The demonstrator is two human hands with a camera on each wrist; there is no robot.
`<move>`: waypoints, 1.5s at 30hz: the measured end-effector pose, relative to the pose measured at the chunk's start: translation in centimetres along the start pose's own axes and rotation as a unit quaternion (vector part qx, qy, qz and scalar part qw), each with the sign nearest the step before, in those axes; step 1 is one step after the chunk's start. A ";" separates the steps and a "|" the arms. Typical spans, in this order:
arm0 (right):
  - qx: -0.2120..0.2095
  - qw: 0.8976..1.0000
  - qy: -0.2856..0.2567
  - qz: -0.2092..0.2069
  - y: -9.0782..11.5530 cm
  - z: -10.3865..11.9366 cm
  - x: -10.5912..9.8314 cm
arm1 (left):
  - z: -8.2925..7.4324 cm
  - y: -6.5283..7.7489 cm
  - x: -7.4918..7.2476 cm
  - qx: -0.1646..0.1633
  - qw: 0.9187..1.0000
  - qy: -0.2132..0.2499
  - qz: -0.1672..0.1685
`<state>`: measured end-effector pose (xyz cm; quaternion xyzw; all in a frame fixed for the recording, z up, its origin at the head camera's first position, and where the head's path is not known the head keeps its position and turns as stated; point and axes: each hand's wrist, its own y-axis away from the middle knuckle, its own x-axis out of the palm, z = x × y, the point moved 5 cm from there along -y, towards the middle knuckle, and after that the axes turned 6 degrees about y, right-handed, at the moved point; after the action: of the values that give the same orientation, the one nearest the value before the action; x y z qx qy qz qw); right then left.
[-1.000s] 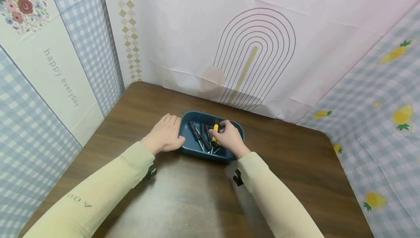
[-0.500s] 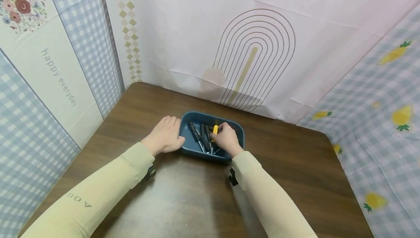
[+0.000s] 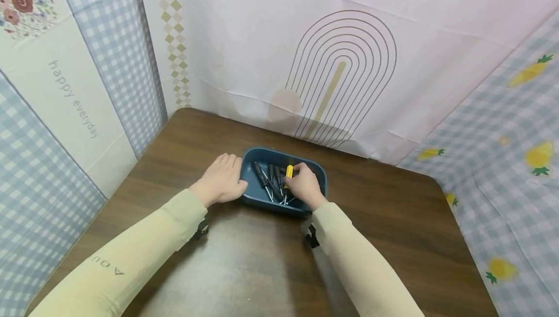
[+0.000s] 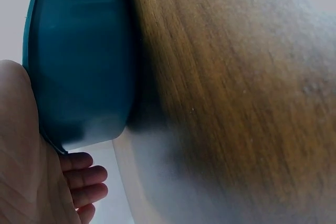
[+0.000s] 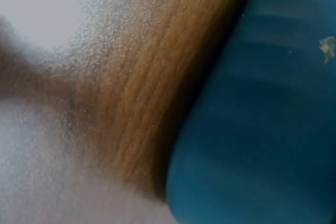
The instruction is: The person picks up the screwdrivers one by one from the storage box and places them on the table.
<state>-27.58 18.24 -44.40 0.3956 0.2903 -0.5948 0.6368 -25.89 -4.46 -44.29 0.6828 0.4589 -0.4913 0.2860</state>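
A dark blue rectangular bin (image 3: 266,204) holds several screwdrivers, among them a black-handled screwdriver (image 3: 257,169) lying toward its left. My right hand (image 3: 304,186) reaches inside on the right half, thumb and fingers pinching a yellow-handled screwdriver (image 3: 289,171) whose handle points up. Its lower part is hidden behind the thumb and other tools. My left hand (image 3: 221,179) rests along the bin's left end with fingers extended. In the left wrist view the palm lies against the rim of the bin (image 4: 84,56), with the fingertips (image 4: 89,177) past its corner.
The bin stands on a brown wooden table (image 3: 371,200), toward its back edge. A white patterned cloth (image 3: 244,55) hangs behind, and checked cloths hang at both sides. The right wrist view shows the bin's outer wall (image 5: 252,129) and the tabletop.
My right hand has moved slightly in toward the yellow-handled screwdriver, and its thumb and fingers have closed on the handle. The left hand stays on the bin's left end.
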 end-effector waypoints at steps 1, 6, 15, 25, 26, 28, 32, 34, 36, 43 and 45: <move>-0.001 1.000 -0.003 0.000 0.1 0.0 -0.1 | 0.0 0.0 0.0 0.000 1.000 0.001 -0.001; -0.010 0.999 -0.031 0.006 0.5 0.0 -0.9 | -0.1 0.1 -0.2 0.004 1.000 0.000 -0.009; -0.029 0.992 -0.120 -0.009 0.7 -0.7 -4.0 | -0.1 0.1 -0.1 0.012 1.000 -0.011 -0.021; -0.030 0.974 -0.225 -0.020 1.1 -2.3 -9.1 | 0.0 0.3 -0.1 -0.001 1.000 -0.012 -0.013; -0.022 0.972 -0.234 -0.020 1.1 -2.9 -9.6 | -0.1 0.3 -0.1 0.000 1.000 -0.012 -0.015; -0.004 0.970 -0.243 -0.027 1.1 -4.0 -10.6 | -0.1 0.2 -0.1 0.001 1.000 -0.011 -0.018; 0.034 0.966 -0.255 -0.037 1.4 -6.3 -11.9 | -0.2 0.1 -0.1 -0.001 1.000 -0.009 -0.014; 0.047 0.966 -0.249 -0.041 1.4 -7.6 -12.0 | -0.2 0.2 -0.1 -0.005 1.000 -0.005 -0.008; 0.061 0.970 -0.233 -0.040 1.4 -8.8 -11.6 | -0.1 0.2 -0.1 -0.007 1.000 -0.002 -0.005; 0.088 0.989 -0.116 -0.013 0.8 -13.2 -9.0 | 0.0 0.2 0.0 -0.010 1.000 0.006 -0.004; 0.097 0.992 -0.082 -0.008 0.8 -13.9 -8.6 | 0.0 0.2 0.0 -0.011 1.000 0.007 -0.004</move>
<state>-26.42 34.55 -44.21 0.4026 0.1815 -0.6558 0.6122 -25.69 -4.52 -44.33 0.6811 0.4688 -0.4827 0.2889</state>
